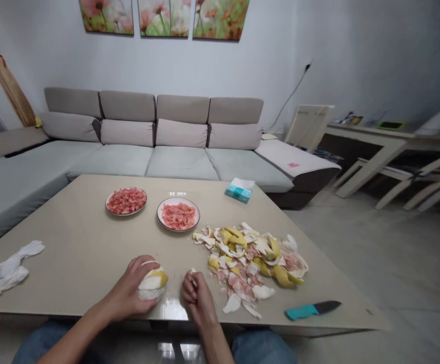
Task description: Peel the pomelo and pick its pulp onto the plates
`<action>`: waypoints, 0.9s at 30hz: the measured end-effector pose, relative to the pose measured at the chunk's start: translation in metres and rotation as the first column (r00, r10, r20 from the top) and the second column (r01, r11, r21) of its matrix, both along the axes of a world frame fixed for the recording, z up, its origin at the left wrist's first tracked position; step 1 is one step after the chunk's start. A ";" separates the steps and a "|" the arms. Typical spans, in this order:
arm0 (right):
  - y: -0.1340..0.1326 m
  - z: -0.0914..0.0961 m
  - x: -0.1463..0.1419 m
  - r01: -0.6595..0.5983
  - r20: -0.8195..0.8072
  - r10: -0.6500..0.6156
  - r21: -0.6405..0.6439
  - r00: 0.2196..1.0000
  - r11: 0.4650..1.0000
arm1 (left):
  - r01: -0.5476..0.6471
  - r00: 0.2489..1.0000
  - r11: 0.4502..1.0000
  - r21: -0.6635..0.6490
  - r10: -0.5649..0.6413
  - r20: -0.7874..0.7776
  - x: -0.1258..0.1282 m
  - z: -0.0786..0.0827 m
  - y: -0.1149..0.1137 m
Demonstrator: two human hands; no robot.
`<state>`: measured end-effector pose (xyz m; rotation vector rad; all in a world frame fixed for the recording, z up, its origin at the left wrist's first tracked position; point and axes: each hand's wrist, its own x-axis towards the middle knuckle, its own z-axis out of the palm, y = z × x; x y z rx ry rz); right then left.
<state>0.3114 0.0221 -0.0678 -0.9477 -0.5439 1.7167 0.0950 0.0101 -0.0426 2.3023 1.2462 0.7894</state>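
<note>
My left hand (138,288) is wrapped round a partly peeled pomelo (152,283) at the table's front edge. White pith covers most of the fruit, and a patch of yellow rind shows on its right side. Just to the right, my right hand (197,294) is closed, with a small pale piece, apparently pomelo peel (193,271), at the fingertips. A heap of pomelo peel (238,247), yellow rind, white pith and pinkish membrane, lies beyond it to the right.
Two plates of pink pomelo flesh, a left plate (126,213) and a right plate (160,216), stand farther back. A teal-handled knife (310,310) lies at the front right. Crumpled tissue (13,268) is at the left, a tissue pack (238,192) at the back. A sofa (182,161) stands behind the table.
</note>
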 end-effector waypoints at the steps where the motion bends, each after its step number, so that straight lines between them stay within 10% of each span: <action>1: 0.003 0.002 0.012 0.061 -0.089 -0.060 0.008 0.994 0.998 | 0.004 1.000 1.000 0.007 -0.004 -0.005 0.000 0.000 0.000; 7: 0.022 0.038 0.063 0.277 -0.338 -0.219 0.132 0.915 0.952 | -0.084 0.996 0.996 0.021 0.084 0.029 0.000 -0.008 -0.001; 12: 0.003 0.038 0.019 -0.114 0.343 0.002 0.306 0.939 0.945 | -0.123 0.989 0.992 0.040 0.120 0.083 0.005 -0.018 -0.014; 16: -0.021 0.051 -0.011 -0.528 0.861 -0.107 0.398 0.497 0.750 | -0.139 0.988 0.990 0.038 0.136 0.072 0.010 -0.020 -0.022; 21: -0.017 0.085 -0.014 -0.773 0.956 -0.244 0.031 -0.161 0.633 | -0.066 0.998 0.994 0.092 0.065 0.008 0.012 -0.017 -0.019; 27: 0.003 0.101 -0.020 -0.897 0.897 -0.286 -0.214 -0.337 0.387 | 0.015 0.999 0.991 0.129 -0.010 -0.038 0.017 -0.014 -0.014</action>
